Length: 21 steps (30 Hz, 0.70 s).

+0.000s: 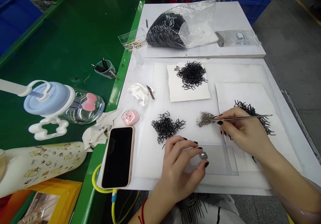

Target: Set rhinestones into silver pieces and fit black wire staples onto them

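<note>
My right hand is shut on long steel tweezers, whose tips reach a small pile of grey metallic bits on the white sheet. My left hand pinches a small silver piece between thumb and fingers, above a clear plastic tray. Tangled black wire pieces lie in several heaps: one left of the grey pile, one on a paper square, and one partly behind my right hand.
A black phone on a yellow cable lies at the sheet's left edge, beside a pink case and crumpled tissue. Behind stand a plastic bag of black pieces and a clear box of pins. Bottles occupy the green bench.
</note>
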Available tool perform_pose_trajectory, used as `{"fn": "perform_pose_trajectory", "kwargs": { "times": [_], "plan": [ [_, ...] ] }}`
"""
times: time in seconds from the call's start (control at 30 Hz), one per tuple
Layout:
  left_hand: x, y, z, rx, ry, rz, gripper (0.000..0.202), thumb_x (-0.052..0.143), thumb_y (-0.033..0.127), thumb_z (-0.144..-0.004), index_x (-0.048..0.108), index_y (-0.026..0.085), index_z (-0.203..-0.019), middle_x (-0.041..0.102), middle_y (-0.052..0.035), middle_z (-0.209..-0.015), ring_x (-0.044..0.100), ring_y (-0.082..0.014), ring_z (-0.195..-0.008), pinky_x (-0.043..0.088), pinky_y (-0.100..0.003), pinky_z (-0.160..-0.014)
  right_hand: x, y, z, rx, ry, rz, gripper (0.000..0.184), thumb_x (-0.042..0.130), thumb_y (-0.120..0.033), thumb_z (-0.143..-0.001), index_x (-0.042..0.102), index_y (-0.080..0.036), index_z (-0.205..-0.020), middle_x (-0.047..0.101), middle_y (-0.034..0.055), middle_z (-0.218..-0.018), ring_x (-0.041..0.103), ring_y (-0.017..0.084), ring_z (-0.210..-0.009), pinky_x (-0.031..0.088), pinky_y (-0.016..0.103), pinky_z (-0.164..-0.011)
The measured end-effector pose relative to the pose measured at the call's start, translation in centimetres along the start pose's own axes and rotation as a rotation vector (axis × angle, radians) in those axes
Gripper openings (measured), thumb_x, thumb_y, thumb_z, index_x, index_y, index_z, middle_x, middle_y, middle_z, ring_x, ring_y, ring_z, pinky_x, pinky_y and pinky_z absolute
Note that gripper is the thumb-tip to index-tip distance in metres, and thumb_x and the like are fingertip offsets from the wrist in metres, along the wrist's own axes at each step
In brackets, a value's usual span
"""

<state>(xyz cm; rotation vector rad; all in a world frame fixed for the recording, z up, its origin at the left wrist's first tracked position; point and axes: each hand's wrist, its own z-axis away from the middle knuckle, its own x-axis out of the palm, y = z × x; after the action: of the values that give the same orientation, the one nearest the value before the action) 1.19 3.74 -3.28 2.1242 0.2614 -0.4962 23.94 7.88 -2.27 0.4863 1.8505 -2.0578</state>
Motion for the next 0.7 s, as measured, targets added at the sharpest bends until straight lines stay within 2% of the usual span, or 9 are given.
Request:
{"fn": "perform_pose_trajectory", "kwargs": {
  "times": [0.1,0.2,0.27,0.37,0.47,0.57,0.7],
  "plan": [
    [0.0,0.1,0.0,-0.005,0.005,0.004,0.018,0.067,0.009,-0.084,0.065,0.016,-0.101,0.068,-0.0075,-0.097,0.057,-0.0208,-0.091,0.048,-0.04,-0.087,-0.2,-0.1,0.2,-0.031,0.01,-0.056,0.004,0.065,-0.023,-0.092,0.066,-0.02,-0.093,0.07,0.0039,-0.08,0.062,0.012,-0.056,0.044,0.021,-0.043],
    [-0.1,0.1,-0.1,-0.009,0.001,0.012,0.018,0.067,0.009,-0.084,0.065,0.016,-0.101,0.068,-0.0074,-0.097,0.057,-0.0206,-0.092,0.048,-0.04,-0.087,-0.4,-0.7,0.7,-0.116,-0.024,-0.202,0.003,0.063,-0.02,-0.095,0.063,-0.022,-0.093,0.069,0.0037,-0.095,0.063,0.009,-0.057,0.048,0.021,-0.045],
    [0.0,0.1,-0.1,-0.007,-0.001,0.016,0.017,0.067,0.01,-0.085,0.065,0.016,-0.101,0.068,-0.0068,-0.097,0.058,-0.0201,-0.091,0.048,-0.04,-0.088,-0.5,-1.2,1.2,-0.199,-0.11,-0.33,0.005,0.061,-0.02,-0.096,0.062,-0.025,-0.095,0.067,0.0022,-0.098,0.061,0.008,-0.055,0.052,0.023,-0.046],
    [0.0,0.1,-0.1,-0.009,0.0,0.023,0.016,0.067,0.013,-0.086,0.064,0.016,-0.102,0.068,-0.0064,-0.097,0.059,-0.0198,-0.091,0.049,-0.041,-0.089,-0.5,-1.7,2.1,-0.281,-0.295,-0.47,0.007,0.061,-0.02,-0.096,0.061,-0.027,-0.098,0.064,0.0018,-0.094,0.063,0.01,-0.053,0.05,0.024,-0.039],
    [0.0,0.1,-0.1,-0.012,0.002,0.031,0.016,0.067,0.015,-0.087,0.064,0.016,-0.102,0.068,-0.0065,-0.097,0.059,-0.0198,-0.091,0.049,-0.04,-0.089,-0.3,-1.6,2.7,-0.296,-0.443,-0.524,0.015,0.057,-0.015,-0.097,0.06,-0.029,-0.104,0.062,0.0033,-0.096,0.072,0.015,-0.064,0.053,0.023,-0.041],
    [0.0,0.0,-0.1,-0.014,-0.006,0.036,0.016,0.067,0.016,-0.088,0.064,0.016,-0.103,0.068,-0.0065,-0.097,0.059,-0.0197,-0.092,0.049,-0.04,-0.09,-0.1,-1.4,2.8,-0.299,-0.515,-0.526,0.024,0.055,-0.009,-0.097,0.058,-0.029,-0.108,0.062,0.0037,-0.099,0.074,0.016,-0.075,0.055,0.021,-0.046],
    [-0.1,0.0,-0.1,-0.014,-0.013,0.044,0.016,0.067,0.014,-0.087,0.064,0.014,-0.102,0.067,-0.007,-0.098,0.059,-0.0192,-0.093,0.048,-0.039,-0.091,0.0,-1.2,2.7,-0.306,-0.543,-0.509,0.029,0.053,-0.003,-0.095,0.057,-0.028,-0.109,0.063,0.0037,-0.101,0.072,0.015,-0.08,0.05,0.017,-0.045]
  ]
}}
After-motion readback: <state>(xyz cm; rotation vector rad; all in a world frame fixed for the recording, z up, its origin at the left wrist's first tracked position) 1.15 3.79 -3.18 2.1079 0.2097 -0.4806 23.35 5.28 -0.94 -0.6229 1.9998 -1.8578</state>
